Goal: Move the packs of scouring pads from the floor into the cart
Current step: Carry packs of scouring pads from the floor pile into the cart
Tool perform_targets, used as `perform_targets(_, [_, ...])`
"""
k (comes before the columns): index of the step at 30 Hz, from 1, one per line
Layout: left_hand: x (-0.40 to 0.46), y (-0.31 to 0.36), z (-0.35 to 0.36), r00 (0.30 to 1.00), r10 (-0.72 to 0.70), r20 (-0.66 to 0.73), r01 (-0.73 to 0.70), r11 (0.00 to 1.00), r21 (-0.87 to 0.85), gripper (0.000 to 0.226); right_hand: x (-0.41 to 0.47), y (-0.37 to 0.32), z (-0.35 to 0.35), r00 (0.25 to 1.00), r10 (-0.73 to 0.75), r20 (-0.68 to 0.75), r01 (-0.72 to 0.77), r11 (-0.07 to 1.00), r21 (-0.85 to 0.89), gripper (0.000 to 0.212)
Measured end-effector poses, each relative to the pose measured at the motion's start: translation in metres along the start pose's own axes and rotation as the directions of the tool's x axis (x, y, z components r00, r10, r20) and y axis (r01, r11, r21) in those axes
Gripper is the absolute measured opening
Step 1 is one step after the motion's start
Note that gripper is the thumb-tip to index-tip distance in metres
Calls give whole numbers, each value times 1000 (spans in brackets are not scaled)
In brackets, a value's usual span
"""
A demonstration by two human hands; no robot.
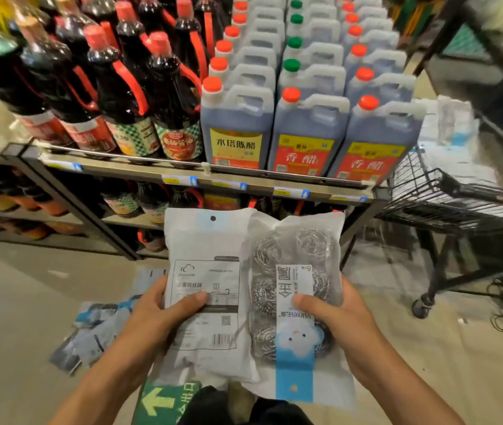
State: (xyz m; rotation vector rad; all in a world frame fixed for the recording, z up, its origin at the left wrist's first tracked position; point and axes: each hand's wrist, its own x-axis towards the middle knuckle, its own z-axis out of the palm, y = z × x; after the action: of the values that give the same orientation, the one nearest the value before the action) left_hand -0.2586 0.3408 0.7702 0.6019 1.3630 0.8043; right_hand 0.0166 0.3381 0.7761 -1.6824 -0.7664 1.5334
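head view | we grip one scouring-pad pack (204, 289) in our left hand (155, 314), another pack (299, 302) in our right hand (345, 320), thumbs on top | step: carrying | next: swing right to the cart (446, 194), seemingly already part-loaded | more packs (96, 329) lie floor-left.

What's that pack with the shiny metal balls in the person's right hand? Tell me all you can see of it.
The pack in the right hand is a clear, frosted plastic bag showing coiled steel-wool scourers inside. It is held upside down: a white printed label, a cartoon cloud and a blue band run down its middle, hang hole at the bottom. The right hand grips its right edge, thumb on the label. Its left edge lies behind the pack in the left hand.
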Motion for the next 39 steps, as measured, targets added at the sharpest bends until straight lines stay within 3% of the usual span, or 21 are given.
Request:
perform_targets(10, [22, 52, 38, 937, 6, 349, -76, 979, 187, 41, -61, 3, -17, 942, -27, -335, 92, 979, 179, 44])
perform_targets(18, [21, 44, 118, 856, -72, 513, -91, 954, 287, 45, -100, 29, -69, 861, 24, -508, 143, 947, 287, 47])
perform_targets(30, [-5, -9, 323, 837, -54, 544, -153, 932, 329, 42, -122, 48, -272, 847, 22, -532, 195, 917, 348, 46])
perform_targets(34, [-23, -25, 392, 854, -20, 521, -178, 928, 326, 59, -133, 37, -348, 860, 3, -510, 190, 926, 326, 47])
perform_targets(39, [-32, -30, 451, 853, 5, 521, -178, 943, 283, 42, -129, 24, -413, 864, -8, -504, 193, 929, 316, 46])
